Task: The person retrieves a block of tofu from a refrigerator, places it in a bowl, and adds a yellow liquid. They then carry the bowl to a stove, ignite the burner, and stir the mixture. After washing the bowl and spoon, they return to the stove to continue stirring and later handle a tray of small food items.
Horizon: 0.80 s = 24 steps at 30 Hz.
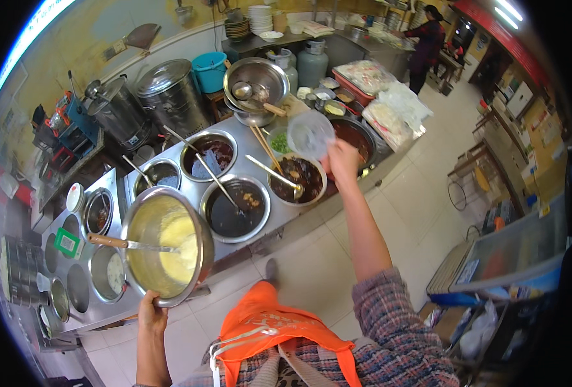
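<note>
My left hand [151, 315] grips the lower rim of a large steel mixing bowl [203, 258], tilted so its inside shows. Pale yellow batter-like stuff [179, 245] coats the bowl, and a wooden-handled spatula [108, 240] lies across it. My right hand [341, 161], fingers closed, has hold of a clear round plastic bowl [309, 132] above the counter's far end. Just beneath are a pot of dark sauce [308, 173] with a ladle [276, 177] in it and a container of chopped greens [280, 142].
More sunken pots, such as one of dark broth [234, 222], line the steel counter [250, 155]. Behind stand a lidded steel pot [166, 87], a blue bucket [210, 69] and gas cylinders [312, 63]. A person [424, 45] stands at the back; a glass-topped case [511, 248] is at right.
</note>
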### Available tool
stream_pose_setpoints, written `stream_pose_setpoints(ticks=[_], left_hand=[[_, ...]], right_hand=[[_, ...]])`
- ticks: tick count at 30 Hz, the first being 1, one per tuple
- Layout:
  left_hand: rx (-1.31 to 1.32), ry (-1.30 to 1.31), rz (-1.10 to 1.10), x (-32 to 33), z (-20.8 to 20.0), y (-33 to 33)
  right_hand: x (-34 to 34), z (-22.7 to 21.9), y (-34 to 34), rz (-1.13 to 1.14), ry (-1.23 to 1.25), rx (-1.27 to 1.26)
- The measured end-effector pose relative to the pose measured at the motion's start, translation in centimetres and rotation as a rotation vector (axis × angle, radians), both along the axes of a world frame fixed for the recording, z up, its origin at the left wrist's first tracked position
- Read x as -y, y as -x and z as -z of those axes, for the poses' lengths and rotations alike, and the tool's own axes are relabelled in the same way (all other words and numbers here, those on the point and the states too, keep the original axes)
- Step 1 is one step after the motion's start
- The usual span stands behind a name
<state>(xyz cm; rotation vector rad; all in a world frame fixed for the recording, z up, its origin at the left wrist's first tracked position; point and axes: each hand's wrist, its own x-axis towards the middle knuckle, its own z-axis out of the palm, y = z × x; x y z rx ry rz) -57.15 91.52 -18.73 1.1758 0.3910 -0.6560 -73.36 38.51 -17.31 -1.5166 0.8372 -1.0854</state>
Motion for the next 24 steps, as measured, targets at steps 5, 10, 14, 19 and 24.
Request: stream_pose_setpoints(ticks=[5, 10, 14, 19, 24], left_hand=[[0.076, -0.130, -0.275, 4.6, 0.7, -3.1], [0.049, -0.115, -0.371, 8.1, 1.1, -5.5], [-0.031, -0.153, -0.494, 9.1, 1.4, -6.0], [-0.198, -0.203, -0.543, 8.0, 2.0, -3.4], [-0.171, -0.231, -0.634, 8.4, 2.3, -1.5]], right_hand=[[12.4, -1.4, -18.4, -0.093, -0.131, -0.018], [22.5, 5.7, -26.6, 0.100, 0.188, -0.406], [27.4, 13.4, -29.1, -0.092, -0.281, -0.514], [28.4, 18.0, -31.3, -0.282, -0.912, -0.076], [29.3, 19.0, -32.6, -0.101, -0.861, -0.155]])
